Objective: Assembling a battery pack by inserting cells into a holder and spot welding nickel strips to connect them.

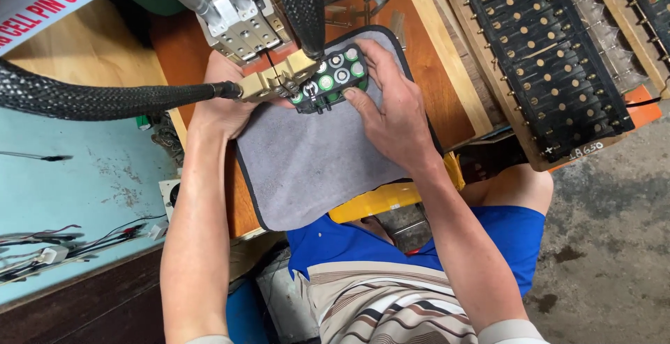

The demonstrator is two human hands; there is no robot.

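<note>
A small black battery pack [333, 79] with several green-ringed round cells lies on a grey cloth mat [314, 162], under the brass head of a spot welder [276, 82]. My right hand [391, 107] grips the pack from its right side, fingers over its top and lower edges. My left hand [223, 103] rests on the mat at the pack's left, partly hidden behind the welder head, its fingers reaching toward the pack. Thick black braided cables [105, 100] run to the welder head.
A large black cell holder frame [551, 58] with many round contacts lies at the right on a wooden bench [433, 51]. Loose wires [63, 243] lie on the pale blue surface at the left. A yellow object [377, 201] sticks out below the mat.
</note>
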